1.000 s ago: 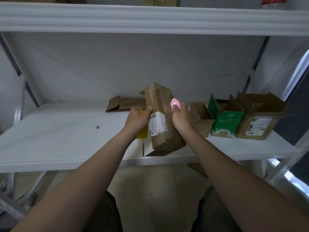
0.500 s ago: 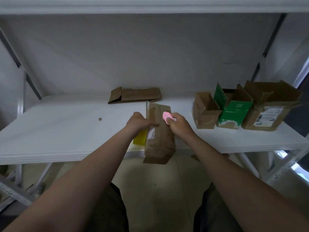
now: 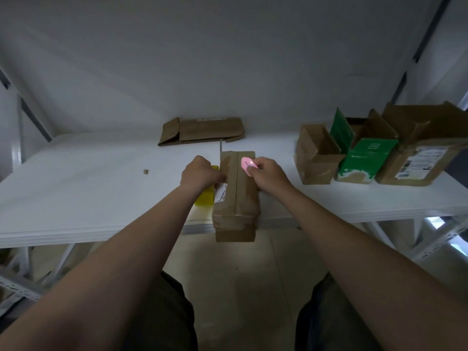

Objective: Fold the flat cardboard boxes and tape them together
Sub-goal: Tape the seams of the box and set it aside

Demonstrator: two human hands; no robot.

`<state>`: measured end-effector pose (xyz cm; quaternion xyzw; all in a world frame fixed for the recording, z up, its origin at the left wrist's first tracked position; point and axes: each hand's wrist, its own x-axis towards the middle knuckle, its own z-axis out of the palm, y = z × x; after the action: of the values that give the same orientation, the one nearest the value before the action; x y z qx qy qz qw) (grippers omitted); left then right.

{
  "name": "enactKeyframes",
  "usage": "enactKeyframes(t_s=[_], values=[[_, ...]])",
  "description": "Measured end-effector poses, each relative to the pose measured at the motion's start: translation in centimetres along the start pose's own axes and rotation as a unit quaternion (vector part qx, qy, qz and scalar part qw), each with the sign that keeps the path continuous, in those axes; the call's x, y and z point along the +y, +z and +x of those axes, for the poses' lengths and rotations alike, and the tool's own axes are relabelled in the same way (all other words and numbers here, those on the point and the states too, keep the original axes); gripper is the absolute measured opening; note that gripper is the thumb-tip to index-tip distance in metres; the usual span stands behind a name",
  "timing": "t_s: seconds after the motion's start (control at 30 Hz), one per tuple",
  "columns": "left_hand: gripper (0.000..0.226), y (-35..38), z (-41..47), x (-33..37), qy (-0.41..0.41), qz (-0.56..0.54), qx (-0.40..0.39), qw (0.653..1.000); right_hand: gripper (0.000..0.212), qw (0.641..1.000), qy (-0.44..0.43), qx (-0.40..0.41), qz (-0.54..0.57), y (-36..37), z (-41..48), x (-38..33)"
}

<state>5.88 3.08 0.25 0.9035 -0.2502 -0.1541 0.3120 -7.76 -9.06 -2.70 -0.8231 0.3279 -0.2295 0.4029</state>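
Along the wide white shelf (image 3: 88,198), three open boxes (image 3: 364,158) stand at the right, so there is less room for moving on that side, while the left side gives more open surface. A flat cardboard (image 3: 202,130) waits at the back wall. Near the front edge lies the long brown box (image 3: 243,196), closed, its near end hanging past the edge; I judge it can tip, so it is better pushed further in before the middle seam is worked. The left hand (image 3: 200,173) grips the box's left side with curled fingers, above a yellow object (image 3: 205,198). The right hand (image 3: 268,173) pinches a small pink tool (image 3: 247,164) over the seam; the stroke should be light and straight. A small scrap (image 3: 145,171) lies far left.
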Motion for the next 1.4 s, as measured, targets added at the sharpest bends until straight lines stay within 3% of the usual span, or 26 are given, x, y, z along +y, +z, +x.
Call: enactKeyframes(t_s=[0.07, 0.13, 0.27, 0.37, 0.4, 0.47, 0.57, 0.67, 0.77, 0.9, 1.03, 1.1, 1.2, 1.27, 1.4], values=[[0.035, -0.2, 0.1, -0.2, 0.0, -0.006, -0.016, 1.0, 0.029, 0.994, 0.012, 0.105, 0.009, -0.5, 0.6, 0.9], [0.058, -0.5, -0.4, -0.2, -0.002, -0.034, -0.026, 0.999, 0.036, 0.983, 0.03, 0.176, -0.051, -1.1, 0.4, 2.7], [0.074, -0.9, -1.8, -0.7, -0.004, -0.091, -0.015, 0.996, 0.03, 0.967, 0.035, 0.098, -0.234, -1.6, -1.6, 5.9], [0.059, -1.8, -3.0, -0.7, 0.008, -0.142, 0.006, 0.99, 0.019, 0.951, 0.063, 0.039, -0.301, -2.4, -2.5, 5.7], [0.055, -2.3, -3.5, -0.6, 0.011, -0.174, 0.002, 0.985, 0.024, 0.951, 0.074, 0.03, -0.3, -2.8, -2.8, 4.9], [0.049, -3.7, -4.8, 0.1, 0.015, -0.245, -0.016, 0.969, 0.04, 0.967, 0.07, 0.039, -0.242, -3.8, -3.4, 2.8], [0.032, -5.4, -6.2, 1.0, 0.04, -0.278, -0.019, 0.96, 0.028, 0.998, 0.002, 0.05, -0.045, -4.9, -5.0, -1.4], [0.005, -6.9, -9.1, 2.7, 0.065, -0.326, -0.037, 0.942, 0.028, 0.992, -0.022, -0.045, 0.118, -4.9, -8.4, -6.2], [0.02, -7.4, -12.0, 4.2, 0.093, -0.357, -0.094, 0.925, 0.03, 0.978, -0.048, -0.101, 0.176, -3.5, -10.6, -7.6], [0.021, -7.2, -15.5, 5.3, 0.139, -0.345, -0.106, 0.922, 0.022, 0.978, -0.079, -0.03, 0.189, -3.3, -12.9, -8.5], [0.01, -6.5, -16.1, 5.9, 0.202, -0.298, 0.029, 0.932, 0.006, 0.984, -0.084, -0.036, 0.15, -3.8, -14.8, -9.4], [0.008, -6.3, -16.7, 6.5, 0.239, -0.256, 0.067, 0.934, 0.02, 0.988, -0.068, -0.022, 0.135, -4.4, -15.7, -10.4], [0.01, -5.8, -17.9, 7.5, 0.292, -0.236, 0.051, 0.925, 0.034, 0.986, -0.047, -0.009, 0.157, -5.5, -16.4, -11.2], [0.015, -5.8, -18.4, 7.8, 0.313, -0.236, 0.029, 0.92, 0.031, 0.981, -0.016, -0.028, 0.19, -6.0, -16.4, -11.0], [0.019, -6.6, -18.0, 7.2, 0.279, -0.283, 0.004, 0.918, 0.035, 0.973, 0.017, -0.066, 0.219, -5.2, -16.5, -10.1]])
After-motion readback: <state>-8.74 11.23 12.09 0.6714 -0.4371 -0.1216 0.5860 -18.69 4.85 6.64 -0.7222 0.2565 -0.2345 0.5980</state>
